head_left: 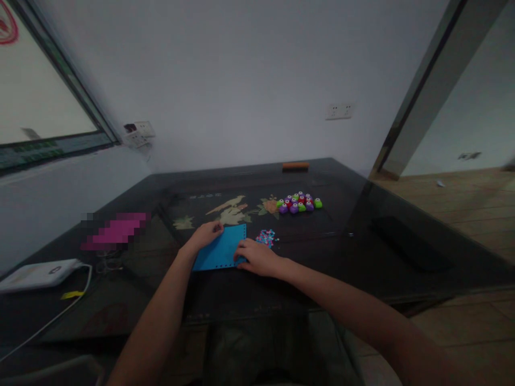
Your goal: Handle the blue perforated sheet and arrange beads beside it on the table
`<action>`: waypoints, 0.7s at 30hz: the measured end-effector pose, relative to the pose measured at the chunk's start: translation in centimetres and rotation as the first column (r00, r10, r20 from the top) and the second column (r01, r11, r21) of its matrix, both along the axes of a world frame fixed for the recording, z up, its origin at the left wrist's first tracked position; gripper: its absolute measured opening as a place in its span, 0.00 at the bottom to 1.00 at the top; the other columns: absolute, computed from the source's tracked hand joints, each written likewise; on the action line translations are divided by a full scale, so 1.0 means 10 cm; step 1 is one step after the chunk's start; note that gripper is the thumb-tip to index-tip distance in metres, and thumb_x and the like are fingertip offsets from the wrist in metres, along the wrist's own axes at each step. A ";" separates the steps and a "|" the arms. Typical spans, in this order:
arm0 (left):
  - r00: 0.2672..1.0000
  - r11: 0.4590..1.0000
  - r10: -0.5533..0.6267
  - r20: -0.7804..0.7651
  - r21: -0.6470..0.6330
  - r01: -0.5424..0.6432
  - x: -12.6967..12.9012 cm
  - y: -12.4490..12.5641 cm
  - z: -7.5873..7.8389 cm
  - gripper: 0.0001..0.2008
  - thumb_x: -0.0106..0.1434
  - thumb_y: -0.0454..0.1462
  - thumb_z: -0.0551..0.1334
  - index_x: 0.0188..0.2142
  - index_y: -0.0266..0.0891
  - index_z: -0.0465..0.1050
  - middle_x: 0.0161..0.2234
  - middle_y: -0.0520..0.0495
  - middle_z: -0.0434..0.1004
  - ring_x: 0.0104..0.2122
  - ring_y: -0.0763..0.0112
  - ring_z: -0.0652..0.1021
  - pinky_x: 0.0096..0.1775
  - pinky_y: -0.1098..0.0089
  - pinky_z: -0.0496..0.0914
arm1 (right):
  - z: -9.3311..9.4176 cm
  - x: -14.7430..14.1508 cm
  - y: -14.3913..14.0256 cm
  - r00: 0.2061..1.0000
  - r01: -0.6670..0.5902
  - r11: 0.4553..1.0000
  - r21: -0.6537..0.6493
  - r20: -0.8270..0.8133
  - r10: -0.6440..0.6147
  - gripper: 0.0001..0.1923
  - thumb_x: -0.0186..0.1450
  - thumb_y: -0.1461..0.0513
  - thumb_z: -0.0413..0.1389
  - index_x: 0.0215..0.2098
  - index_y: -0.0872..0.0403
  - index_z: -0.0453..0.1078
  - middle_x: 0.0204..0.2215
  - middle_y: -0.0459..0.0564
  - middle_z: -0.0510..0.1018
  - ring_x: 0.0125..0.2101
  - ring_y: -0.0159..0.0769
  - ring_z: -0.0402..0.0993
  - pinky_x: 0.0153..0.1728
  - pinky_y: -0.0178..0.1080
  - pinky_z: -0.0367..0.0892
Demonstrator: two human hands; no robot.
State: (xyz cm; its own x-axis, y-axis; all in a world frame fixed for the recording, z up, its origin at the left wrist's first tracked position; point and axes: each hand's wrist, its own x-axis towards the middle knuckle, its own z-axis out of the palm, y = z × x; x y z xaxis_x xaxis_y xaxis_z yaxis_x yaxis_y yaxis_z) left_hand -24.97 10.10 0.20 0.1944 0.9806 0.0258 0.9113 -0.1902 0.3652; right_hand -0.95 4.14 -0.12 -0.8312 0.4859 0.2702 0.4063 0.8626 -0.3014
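A blue sheet of paper (222,247) with small holes along its edges lies flat on the dark glass table (354,252). My left hand (206,235) rests on its upper left corner with the fingers curled. My right hand (257,257) presses on its lower right corner, fingers spread low on the paper. Just right of the sheet sits a small heap of pink, blue and white paper bits (266,237). Farther back is a cluster of small purple, green and red craft punches (300,202).
A white device (38,273) with a cable lies at the left edge, next to a yellow tag (72,294). A blurred pink patch (115,230) sits behind it. An orange bar (295,166) lies at the table's far edge. Wooden floor lies to the right.
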 end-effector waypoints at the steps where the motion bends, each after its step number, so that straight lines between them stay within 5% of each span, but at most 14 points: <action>1: 1.000 1.000 -0.002 -0.012 -0.008 0.002 0.00 0.00 0.00 0.11 0.58 0.37 0.53 0.36 0.37 0.72 0.35 0.44 0.76 0.34 0.64 0.75 0.36 0.70 0.65 | 0.00 0.00 0.00 1.000 -0.007 1.000 -0.010 -0.002 0.007 0.11 0.60 0.60 0.59 0.41 0.54 0.71 0.41 0.53 0.71 0.44 0.40 0.66 0.41 0.38 0.64; 7: 0.998 1.000 0.017 -0.058 -0.017 -0.018 0.05 -0.02 0.02 0.11 0.60 0.39 0.52 0.36 0.37 0.71 0.36 0.42 0.76 0.36 0.63 0.75 0.38 0.69 0.66 | 0.13 0.04 0.02 0.998 -0.057 0.991 -0.123 -0.009 0.056 0.11 0.61 0.60 0.58 0.42 0.55 0.72 0.43 0.55 0.72 0.45 0.40 0.68 0.45 0.40 0.64; 14: 0.996 0.994 0.091 0.005 0.053 -0.091 0.10 -0.05 0.10 0.09 0.59 0.38 0.55 0.35 0.37 0.71 0.37 0.42 0.76 0.39 0.62 0.76 0.41 0.68 0.67 | 0.53 0.41 0.17 0.986 -0.075 0.978 -0.192 -0.161 0.044 0.10 0.61 0.62 0.58 0.41 0.54 0.73 0.42 0.52 0.73 0.40 0.36 0.71 0.41 0.37 0.65; 21: 0.987 0.982 0.000 0.160 0.184 -0.029 0.30 -0.09 0.44 0.09 0.59 0.38 0.55 0.37 0.37 0.69 0.37 0.45 0.76 0.35 0.66 0.76 0.39 0.67 0.68 | 0.49 1.37 0.67 0.917 0.254 0.954 -0.160 -0.274 -0.291 0.08 0.60 0.62 0.57 0.38 0.54 0.72 0.35 0.49 0.76 0.33 0.34 0.71 0.34 0.36 0.66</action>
